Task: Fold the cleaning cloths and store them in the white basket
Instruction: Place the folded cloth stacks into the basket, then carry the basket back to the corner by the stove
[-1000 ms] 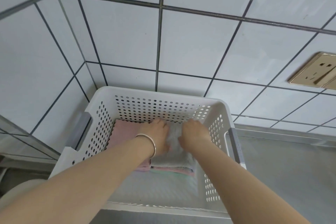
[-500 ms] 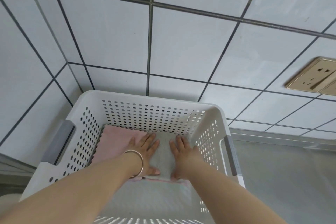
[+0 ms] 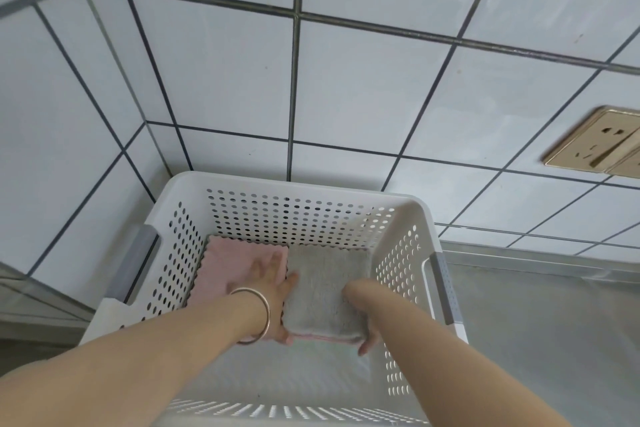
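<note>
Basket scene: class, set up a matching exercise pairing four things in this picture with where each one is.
Things:
1 pink cloth
2 grey cloth
3 bracelet
4 wall socket

Places:
A left wrist
B tiled wall, right
C left part of basket
D on top of the right stack in basket

Pairs: 1-C, 2-D, 3-A, 4-B
</note>
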Action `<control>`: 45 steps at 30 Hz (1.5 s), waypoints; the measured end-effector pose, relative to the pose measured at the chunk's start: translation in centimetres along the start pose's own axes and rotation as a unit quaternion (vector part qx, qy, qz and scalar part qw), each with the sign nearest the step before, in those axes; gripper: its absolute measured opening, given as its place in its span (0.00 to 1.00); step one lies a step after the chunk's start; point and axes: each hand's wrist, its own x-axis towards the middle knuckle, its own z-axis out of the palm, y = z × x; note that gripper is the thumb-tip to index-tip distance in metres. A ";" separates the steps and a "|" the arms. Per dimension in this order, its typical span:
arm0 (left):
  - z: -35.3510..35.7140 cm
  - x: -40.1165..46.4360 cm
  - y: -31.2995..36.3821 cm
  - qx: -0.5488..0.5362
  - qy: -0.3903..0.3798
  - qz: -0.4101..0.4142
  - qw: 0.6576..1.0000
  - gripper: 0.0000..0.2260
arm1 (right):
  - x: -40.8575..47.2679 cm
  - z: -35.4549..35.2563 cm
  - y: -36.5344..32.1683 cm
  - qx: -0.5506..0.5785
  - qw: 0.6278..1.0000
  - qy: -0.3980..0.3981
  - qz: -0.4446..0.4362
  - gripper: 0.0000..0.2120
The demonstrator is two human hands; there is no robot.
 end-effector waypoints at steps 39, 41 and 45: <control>-4.0 -16.2 -5.7 -0.307 0.357 -0.151 0.869 0.07 | -9.5 -11.4 10.0 0.184 0.923 0.196 -0.276 0.14; -3.7 -16.8 -4.9 -0.312 0.351 -0.116 0.875 0.07 | -10.5 -11.2 12.2 0.184 0.922 0.214 -0.264 0.15; -2.7 -17.5 -4.3 -0.282 0.334 -0.059 0.897 0.04 | -12.2 -9.6 16.7 0.217 0.914 0.246 -0.237 0.15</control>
